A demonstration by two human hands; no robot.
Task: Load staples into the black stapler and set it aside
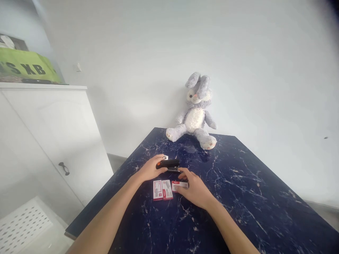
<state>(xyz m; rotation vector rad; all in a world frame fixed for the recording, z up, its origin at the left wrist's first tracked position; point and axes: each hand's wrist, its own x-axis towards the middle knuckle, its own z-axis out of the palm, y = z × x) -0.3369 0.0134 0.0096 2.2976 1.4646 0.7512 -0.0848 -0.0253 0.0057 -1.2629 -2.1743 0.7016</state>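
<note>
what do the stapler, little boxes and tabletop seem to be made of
Stapler: probably plastic, black with an orange patch; the shinier strip underneath is perhaps metal. Boxes: likely thin card, given flat printed faces and straight edges. Tabletop: glossy, showing soft reflections; white veins on dark blue suggest marble or an imitation.

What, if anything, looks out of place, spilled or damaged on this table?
Perhaps the toy rabbit: sitting at the far end of the table, it seems unrelated to the stapler and small boxes. I see no spill or damage.
</note>
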